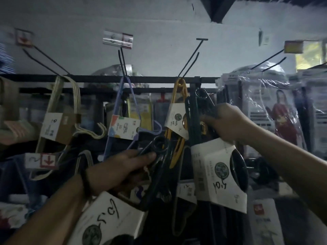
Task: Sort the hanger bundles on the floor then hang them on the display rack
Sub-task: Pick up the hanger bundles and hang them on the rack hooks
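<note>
Here, in the head view, a black metal rail of the display rack (150, 79) runs across the middle, and everything else sits in relation to it.

Just below the rail, toward its right end, the right hand (228, 122) has its fingers curled round the necks of a dark green plastic hanger bundle in a white card sleeve (208, 167). The bundle's looped top reaches up close under the rail; whether it is hooked on anything there I cannot tell. Its sleeve hangs below the hand, with "10.5" handwritten on it.

Well below the rail, near its middle, the left hand (122, 167) grips a black plastic hanger bundle in a white card sleeve (106, 218) by the hook ends, thumb and fingers closed over them. This bundle tilts, with its hooks pointing up toward the rail and its sleeve down by the forearm. A dark band (86, 181) circles the left wrist.

Hanging from the rail, between the two hands, is a yellow plastic hanger bundle with a white sleeve (173, 121), right beside the dark green one. Further left along the rail hang a lilac plastic hanger bundle with a multicoloured card (123, 127) and then a cream hanger bundle with a brown and white card (53, 128).

Black wire pegs (190, 62) slant upward from the rail, some tipped with price tags. Beyond the rail's right end stand clear plastic-wrapped packs (265, 103).
</note>
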{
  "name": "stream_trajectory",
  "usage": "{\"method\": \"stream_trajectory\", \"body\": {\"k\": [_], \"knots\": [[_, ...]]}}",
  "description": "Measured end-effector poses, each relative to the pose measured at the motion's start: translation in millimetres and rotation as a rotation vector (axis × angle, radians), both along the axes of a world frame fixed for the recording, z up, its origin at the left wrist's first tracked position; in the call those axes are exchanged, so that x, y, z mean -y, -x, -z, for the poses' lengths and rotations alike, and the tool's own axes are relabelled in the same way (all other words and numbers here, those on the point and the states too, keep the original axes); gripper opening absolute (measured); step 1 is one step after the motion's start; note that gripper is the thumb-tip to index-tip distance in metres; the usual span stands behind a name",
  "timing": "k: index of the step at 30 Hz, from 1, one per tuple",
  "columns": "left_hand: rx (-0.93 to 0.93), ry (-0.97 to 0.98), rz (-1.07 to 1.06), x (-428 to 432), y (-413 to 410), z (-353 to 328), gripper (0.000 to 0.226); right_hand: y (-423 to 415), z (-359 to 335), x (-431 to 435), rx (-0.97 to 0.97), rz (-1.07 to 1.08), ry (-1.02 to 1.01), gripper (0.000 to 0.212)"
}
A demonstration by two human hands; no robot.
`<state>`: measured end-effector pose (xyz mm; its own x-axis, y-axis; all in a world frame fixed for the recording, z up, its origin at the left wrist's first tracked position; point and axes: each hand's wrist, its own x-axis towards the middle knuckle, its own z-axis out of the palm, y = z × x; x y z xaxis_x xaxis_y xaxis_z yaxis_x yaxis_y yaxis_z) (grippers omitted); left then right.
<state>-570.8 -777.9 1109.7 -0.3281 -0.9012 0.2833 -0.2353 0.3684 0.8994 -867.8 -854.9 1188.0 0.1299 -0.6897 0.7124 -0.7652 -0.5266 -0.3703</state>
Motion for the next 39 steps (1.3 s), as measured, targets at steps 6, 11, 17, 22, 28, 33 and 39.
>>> {"method": "stream_trajectory", "body": {"k": [6, 11, 17, 22, 28, 33, 39], "knots": [[0.236, 0.052, 0.197, -2.2, 4.5, -65.2, 0.031, -11.2, -24.6, 3.5, -0.060, -0.014, 0.061, 0.017], [0.409, 0.041, 0.174, 26.6, 42.7, -110.6, 0.025, -16.4, -53.5, 12.6, -0.032, 0.080, 0.085, 0.029], [0.448, 0.029, 0.086, 38.0, 65.8, -154.7, 0.040, -12.4, -86.8, 11.3, 0.035, 0.142, 0.185, 0.021], [0.401, 0.100, 0.071, 44.4, 70.2, -179.4, 0.042, -7.3, -125.9, 13.1, 0.086, 0.216, 0.346, 0.019], [0.418, 0.131, -0.029, 63.6, 65.5, -188.9, 0.036, -15.5, -141.3, 33.4, 0.060, 0.229, 0.313, 0.032], [0.447, 0.097, -0.060, 85.7, 56.7, -188.7, 0.048, -21.1, -129.3, 48.0, 0.071, 0.189, 0.239, 0.025], [0.413, 0.092, -0.104, 83.9, 58.4, -194.4, 0.042, -31.4, -136.6, 72.2, 0.109, 0.212, 0.269, 0.020]]}}
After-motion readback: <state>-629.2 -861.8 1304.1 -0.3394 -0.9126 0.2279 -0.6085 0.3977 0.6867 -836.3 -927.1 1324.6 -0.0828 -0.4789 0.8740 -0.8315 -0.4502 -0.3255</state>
